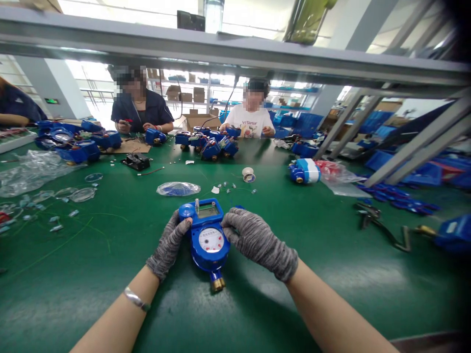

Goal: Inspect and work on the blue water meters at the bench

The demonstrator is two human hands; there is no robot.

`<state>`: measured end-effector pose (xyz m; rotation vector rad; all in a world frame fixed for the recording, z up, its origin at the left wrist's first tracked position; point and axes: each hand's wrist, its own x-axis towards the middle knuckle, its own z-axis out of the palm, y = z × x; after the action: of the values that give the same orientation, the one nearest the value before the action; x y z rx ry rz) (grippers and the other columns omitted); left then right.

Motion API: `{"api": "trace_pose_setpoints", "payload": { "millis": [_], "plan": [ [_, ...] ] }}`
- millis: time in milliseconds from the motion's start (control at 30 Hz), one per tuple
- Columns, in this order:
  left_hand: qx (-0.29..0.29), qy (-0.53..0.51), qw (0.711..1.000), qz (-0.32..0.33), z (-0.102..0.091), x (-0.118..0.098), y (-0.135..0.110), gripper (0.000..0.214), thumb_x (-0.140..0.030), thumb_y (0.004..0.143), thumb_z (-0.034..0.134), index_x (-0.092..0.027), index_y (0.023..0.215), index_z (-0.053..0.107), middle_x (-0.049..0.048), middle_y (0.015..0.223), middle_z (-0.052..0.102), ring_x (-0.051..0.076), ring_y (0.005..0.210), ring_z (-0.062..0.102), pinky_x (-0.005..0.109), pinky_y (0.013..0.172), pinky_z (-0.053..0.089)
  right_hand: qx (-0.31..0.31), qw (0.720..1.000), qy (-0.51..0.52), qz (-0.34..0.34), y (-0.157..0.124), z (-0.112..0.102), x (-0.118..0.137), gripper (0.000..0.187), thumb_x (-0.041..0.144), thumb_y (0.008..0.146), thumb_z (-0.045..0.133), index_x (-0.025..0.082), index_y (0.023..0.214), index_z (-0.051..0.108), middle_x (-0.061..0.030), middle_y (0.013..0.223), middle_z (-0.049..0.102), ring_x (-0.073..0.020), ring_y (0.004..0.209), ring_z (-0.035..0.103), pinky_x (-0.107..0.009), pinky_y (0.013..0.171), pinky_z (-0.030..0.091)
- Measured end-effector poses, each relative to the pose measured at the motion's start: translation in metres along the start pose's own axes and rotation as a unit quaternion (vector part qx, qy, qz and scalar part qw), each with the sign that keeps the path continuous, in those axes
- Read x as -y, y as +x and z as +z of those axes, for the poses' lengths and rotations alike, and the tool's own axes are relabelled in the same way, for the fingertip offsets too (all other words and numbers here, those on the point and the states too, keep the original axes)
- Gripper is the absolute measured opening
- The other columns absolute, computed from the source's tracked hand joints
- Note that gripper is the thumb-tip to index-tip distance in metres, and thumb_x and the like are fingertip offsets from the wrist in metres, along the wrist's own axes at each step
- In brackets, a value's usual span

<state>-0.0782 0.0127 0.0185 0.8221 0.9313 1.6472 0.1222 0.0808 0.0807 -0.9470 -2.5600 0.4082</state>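
Note:
A blue water meter (210, 254) with a round white dial, a small grey display and a brass threaded end lies on the green table. My left hand (169, 242), in a grey knit glove, holds the meter's left side, its thumb on the edge beside the display housing. On the opposite side, my gloved right hand (253, 238) is closed, with curled fingertips pinched against the meter's edge between display and dial. Whatever sits between those fingertips is hidden. A clear plastic bag (178, 189) lies just beyond the meter, near several small pale blue pieces (225, 186).
A wire spool (248, 174) stands behind the meter. Pliers (368, 213) lie right, near a wrapped meter (304, 170). Loose green wire (88, 225) and plastic bags (31, 171) are left. More meters (211, 147) stand farther back, before two seated people. A metal shelf beam (235, 49) crosses overhead.

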Motion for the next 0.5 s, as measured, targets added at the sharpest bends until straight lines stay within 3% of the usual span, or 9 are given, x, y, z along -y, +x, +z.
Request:
{"api": "trace_pose_setpoints", "payload": {
  "millis": [167,333,500],
  "plan": [
    [0.001,-0.002,1.000,0.003,-0.002,0.004,-0.001,0.041,-0.032,0.082,0.068,-0.023,0.120,0.056,0.0084,0.125,0.061,0.032,0.121,0.053,0.051,0.109,0.034,0.036,0.999,-0.026,0.022,-0.013,0.002,-0.001,0.026,0.040,0.088,0.050,0.023,0.094,0.068,-0.0046,0.074,0.064,-0.0154,0.062,0.052,-0.029,0.065,0.038],
    [-0.025,0.006,0.999,0.035,-0.001,0.011,0.000,0.030,-0.031,0.084,0.065,-0.022,0.112,0.057,0.0073,0.113,0.065,0.032,0.108,0.059,0.052,0.100,0.042,0.028,0.996,-0.016,0.080,-0.018,0.012,0.007,0.029,0.040,0.090,0.047,0.023,0.103,0.066,-0.0041,0.073,0.065,-0.0147,0.061,0.053,-0.027,0.063,0.037],
    [-0.043,0.021,0.998,0.035,0.001,0.014,0.000,0.040,-0.037,0.081,0.069,-0.023,0.116,0.058,0.0078,0.115,0.065,0.032,0.109,0.059,0.049,0.101,0.043,0.017,0.997,0.025,0.076,-0.016,0.010,-0.001,0.030,0.041,0.091,0.045,0.022,0.104,0.065,-0.0042,0.076,0.066,-0.0136,0.063,0.055,-0.026,0.064,0.039]
  ]
}}
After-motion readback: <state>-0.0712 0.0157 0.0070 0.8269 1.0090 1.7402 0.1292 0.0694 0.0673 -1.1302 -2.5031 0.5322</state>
